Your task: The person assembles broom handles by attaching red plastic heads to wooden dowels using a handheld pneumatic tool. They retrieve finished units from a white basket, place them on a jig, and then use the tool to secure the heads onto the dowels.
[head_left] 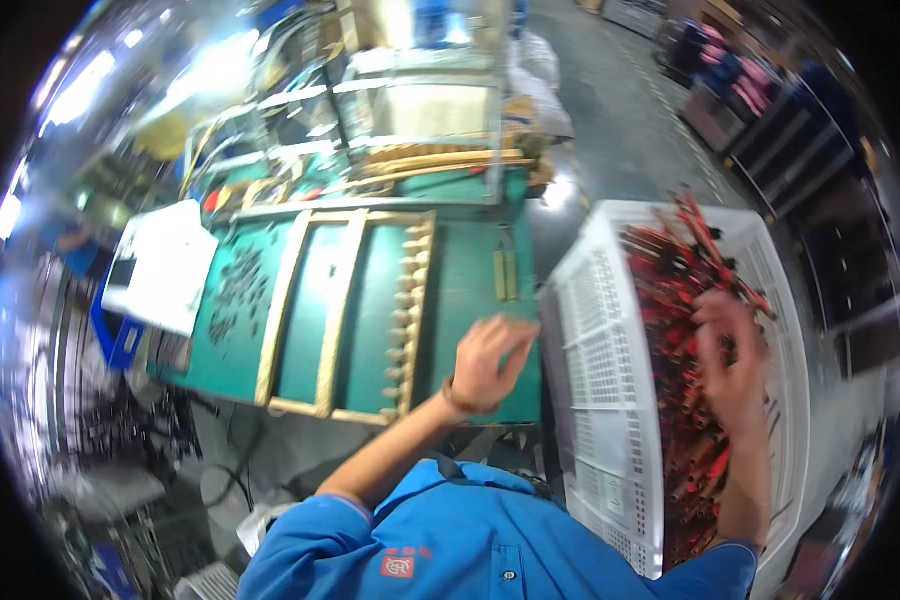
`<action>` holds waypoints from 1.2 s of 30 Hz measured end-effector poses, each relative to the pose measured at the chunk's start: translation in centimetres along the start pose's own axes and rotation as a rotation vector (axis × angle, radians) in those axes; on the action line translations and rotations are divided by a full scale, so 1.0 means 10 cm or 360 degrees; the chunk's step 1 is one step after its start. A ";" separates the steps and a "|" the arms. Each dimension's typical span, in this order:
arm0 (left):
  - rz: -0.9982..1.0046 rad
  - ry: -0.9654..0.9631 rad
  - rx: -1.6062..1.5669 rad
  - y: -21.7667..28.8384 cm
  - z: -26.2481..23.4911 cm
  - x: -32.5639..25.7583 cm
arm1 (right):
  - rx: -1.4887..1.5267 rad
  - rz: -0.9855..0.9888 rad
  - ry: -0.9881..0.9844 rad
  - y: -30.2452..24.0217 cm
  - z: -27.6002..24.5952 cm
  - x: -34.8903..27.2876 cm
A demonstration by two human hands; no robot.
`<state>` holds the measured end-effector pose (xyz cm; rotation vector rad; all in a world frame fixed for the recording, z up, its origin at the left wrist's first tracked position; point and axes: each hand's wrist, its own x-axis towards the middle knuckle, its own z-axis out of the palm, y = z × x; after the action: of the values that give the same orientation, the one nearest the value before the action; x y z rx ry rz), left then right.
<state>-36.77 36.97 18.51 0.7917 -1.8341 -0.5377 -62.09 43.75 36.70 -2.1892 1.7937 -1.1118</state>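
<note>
My left hand [492, 355] hovers above the near right part of a green work table [460, 290], fingers stretched out and nothing visible in them. A band circles its wrist. My right hand [735, 355] is over a white perforated plastic crate [600, 380] on the right, smeared by motion; its fingers look bent, but whether they hold anything does not show. The crate is heaped with thin red and dark copper-coloured rods or tubes [685, 430]. Left of my left hand, a wooden frame [325, 330] lies on the table, with a row of rounded pegs [402, 330] along its right bar.
Small dark pieces [238, 290] are scattered at the table's left, beside a white sheet [170, 262] over a blue bin [120, 340]. A yellowish two-pronged tool [506, 270] lies at the right. Metal framing [370, 205] and wooden strips [440, 162] stand behind.
</note>
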 end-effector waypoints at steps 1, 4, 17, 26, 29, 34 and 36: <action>-0.0116 -0.0030 0.0049 -0.07 -0.22 -0.47 | 0.0055 -0.0097 -0.0309 -0.14 0.35 0.02; -0.0649 -0.0224 -0.0033 -0.32 -0.98 -1.73 | -0.0022 -0.0596 -0.0808 -0.51 1.82 0.10; -0.1713 0.1130 0.0506 0.05 -2.53 -3.33 | -0.0920 -0.0596 -0.1419 -1.35 6.59 1.28; -0.2469 0.2333 0.0216 0.99 -1.34 -4.22 | 0.0340 -0.1021 -0.0673 -1.33 7.15 1.41; -0.2601 0.2529 0.0149 1.11 -1.53 -4.06 | 0.0332 -0.1237 -0.0639 -1.69 7.43 1.74; -0.2302 0.2799 0.0240 1.02 -1.18 -4.33 | 0.0357 -0.1225 -0.0749 -2.35 7.82 1.52; -0.2410 0.2776 0.0325 1.16 -1.22 -4.18 | 0.0684 -0.1131 -0.0910 -2.69 7.52 1.03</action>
<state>-17.68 75.34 4.53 1.8381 0.5316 -0.2511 4.06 15.84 0.24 -2.5314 0.5010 -0.7193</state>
